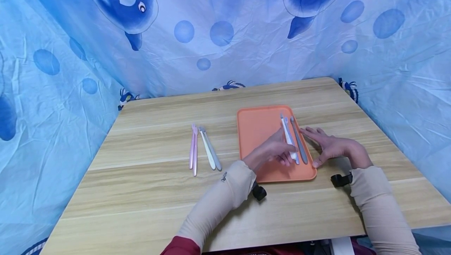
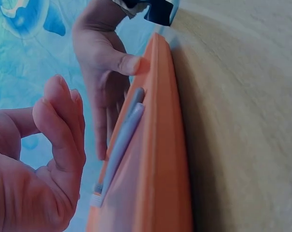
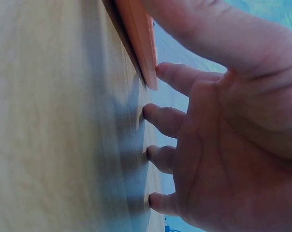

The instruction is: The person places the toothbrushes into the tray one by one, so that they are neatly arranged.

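Observation:
Over the right part of the orange tray (image 1: 258, 124), my left hand (image 1: 273, 148) pinches a white toothbrush (image 1: 286, 130) near its handle end, the thumb lying across it. Beside that brush a lavender toothbrush (image 1: 291, 133) and a grey toothbrush (image 1: 298, 139) lie lengthwise along the tray's right side. The left wrist view shows the curled fingers of this hand (image 2: 49, 159), which hide the white brush. My right hand (image 1: 331, 148) is spread at the tray's right edge. In the right wrist view its index fingertip touches the rim (image 3: 141, 43), and the other fingertips rest on the table.
Left of the tray, two pink toothbrushes (image 1: 193, 149) lie side by side on the wooden table (image 1: 141, 192). Next to them are a whitish toothbrush (image 1: 208, 151) and a grey-blue toothbrush (image 1: 213, 150). A blue dolphin-print curtain (image 1: 211, 63) hangs behind the table.

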`<state>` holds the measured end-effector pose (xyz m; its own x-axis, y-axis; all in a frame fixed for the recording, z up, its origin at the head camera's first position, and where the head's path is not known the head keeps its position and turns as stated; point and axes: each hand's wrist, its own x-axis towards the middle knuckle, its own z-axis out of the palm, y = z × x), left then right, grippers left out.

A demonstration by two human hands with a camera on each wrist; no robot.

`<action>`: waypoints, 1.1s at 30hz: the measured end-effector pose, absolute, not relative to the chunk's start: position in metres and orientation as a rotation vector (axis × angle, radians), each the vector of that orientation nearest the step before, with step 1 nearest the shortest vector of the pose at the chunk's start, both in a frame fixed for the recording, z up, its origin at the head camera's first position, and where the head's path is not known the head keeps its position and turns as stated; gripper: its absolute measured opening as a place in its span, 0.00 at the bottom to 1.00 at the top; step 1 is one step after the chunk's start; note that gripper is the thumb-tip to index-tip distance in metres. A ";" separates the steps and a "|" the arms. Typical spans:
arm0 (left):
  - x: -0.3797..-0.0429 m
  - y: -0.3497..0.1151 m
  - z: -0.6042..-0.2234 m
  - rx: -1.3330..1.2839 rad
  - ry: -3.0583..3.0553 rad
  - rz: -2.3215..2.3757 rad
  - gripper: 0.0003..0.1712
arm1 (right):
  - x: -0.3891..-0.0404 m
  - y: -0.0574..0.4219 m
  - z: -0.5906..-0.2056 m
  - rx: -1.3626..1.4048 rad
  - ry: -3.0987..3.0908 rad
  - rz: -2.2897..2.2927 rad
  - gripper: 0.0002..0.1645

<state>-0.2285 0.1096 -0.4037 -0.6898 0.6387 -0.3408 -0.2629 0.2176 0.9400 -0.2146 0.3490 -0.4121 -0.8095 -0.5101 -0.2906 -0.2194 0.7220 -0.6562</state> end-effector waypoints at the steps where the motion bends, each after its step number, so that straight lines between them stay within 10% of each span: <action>1: -0.229 0.110 -0.405 0.340 1.760 1.562 0.52 | -0.215 0.349 -0.412 -0.560 2.469 -0.858 0.76; 20: -0.231 0.114 -0.420 0.258 1.792 1.530 0.40 | -0.214 0.349 -0.411 -0.577 2.479 -0.868 0.75; 33: -0.226 0.111 -0.417 0.207 1.836 1.513 0.57 | -0.214 0.348 -0.412 -0.535 2.473 -0.855 0.76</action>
